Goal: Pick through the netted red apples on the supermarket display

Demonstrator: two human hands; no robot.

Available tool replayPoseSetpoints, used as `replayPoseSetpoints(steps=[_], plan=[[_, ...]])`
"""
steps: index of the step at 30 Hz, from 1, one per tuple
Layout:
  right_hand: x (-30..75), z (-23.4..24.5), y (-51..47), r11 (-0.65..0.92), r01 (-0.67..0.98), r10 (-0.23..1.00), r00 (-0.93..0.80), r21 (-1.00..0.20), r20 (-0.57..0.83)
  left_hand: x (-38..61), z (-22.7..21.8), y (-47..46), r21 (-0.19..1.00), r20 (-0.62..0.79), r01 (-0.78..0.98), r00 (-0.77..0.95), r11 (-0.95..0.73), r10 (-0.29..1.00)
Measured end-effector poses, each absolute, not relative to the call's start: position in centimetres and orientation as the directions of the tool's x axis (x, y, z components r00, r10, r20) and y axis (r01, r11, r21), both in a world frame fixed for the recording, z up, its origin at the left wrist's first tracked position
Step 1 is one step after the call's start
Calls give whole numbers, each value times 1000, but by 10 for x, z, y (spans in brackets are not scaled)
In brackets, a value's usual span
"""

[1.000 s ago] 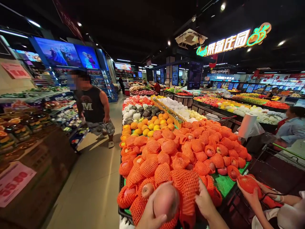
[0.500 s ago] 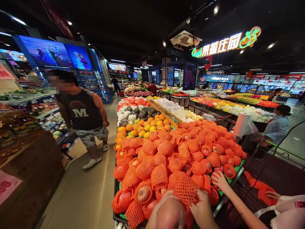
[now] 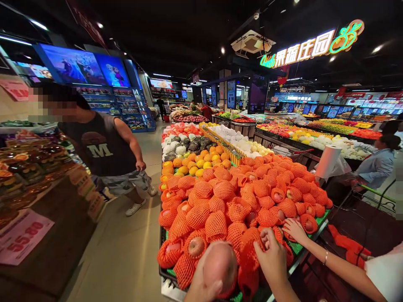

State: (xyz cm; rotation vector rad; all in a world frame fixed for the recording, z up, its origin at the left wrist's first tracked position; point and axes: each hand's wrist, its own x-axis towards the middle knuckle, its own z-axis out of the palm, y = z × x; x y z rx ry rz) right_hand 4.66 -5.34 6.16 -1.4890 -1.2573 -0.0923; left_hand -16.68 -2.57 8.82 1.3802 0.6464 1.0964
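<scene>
My left hand [image 3: 201, 279] is wrapped round a large, bare pinkish apple [image 3: 220, 267] at the near edge of the display. Just right of it, my right hand [image 3: 274, 256] pinches an orange foam net sleeve [image 3: 250, 248], which hangs apart from the apple. Beneath and beyond both hands lies a heap of apples in orange foam nets [image 3: 217, 225]. One netted apple [image 3: 195, 247] close to my left hand shows its stem end.
Another person's hand [image 3: 295, 230] rests on the heap at the right. Orange netting [image 3: 349, 245] lies beyond the stand's edge, near a plastic bag roll [image 3: 328, 161]. A person in a dark tank top [image 3: 103, 144] is in the left aisle. Mangoes [image 3: 199, 172] lie farther back.
The orange net, earlier up against the apple, is now apart from it in my right hand. The apple shows more fully. The person in the aisle leans farther left and appears nearer.
</scene>
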Motion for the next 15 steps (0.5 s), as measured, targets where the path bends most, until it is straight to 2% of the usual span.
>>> replayPoseSetpoints(steps=[2,4,6,8,11,13,15], plan=[[41,65,-52,205,683,736,365,-701,570,-168,85,-33,957,243,-275,601,-89,762],[37,69,-51,203,558,854,301,-804,424,-168,75,-36,973,208,-219,680,-76,703],[36,74,-53,187,438,915,249,-879,318,-168,61,-36,990,140,-110,631,-90,763],[34,79,-57,215,403,919,225,-890,324,-168,46,-31,996,84,-13,535,-91,841],[25,89,-66,357,531,842,173,-768,511,-162,36,-24,994,40,80,420,-80,907],[13,96,-71,442,668,741,105,-599,663,-155,39,-21,993,34,94,365,-73,930],[0,103,-74,471,769,658,19,-431,753,-146,46,-20,997,6,75,329,-33,944]])
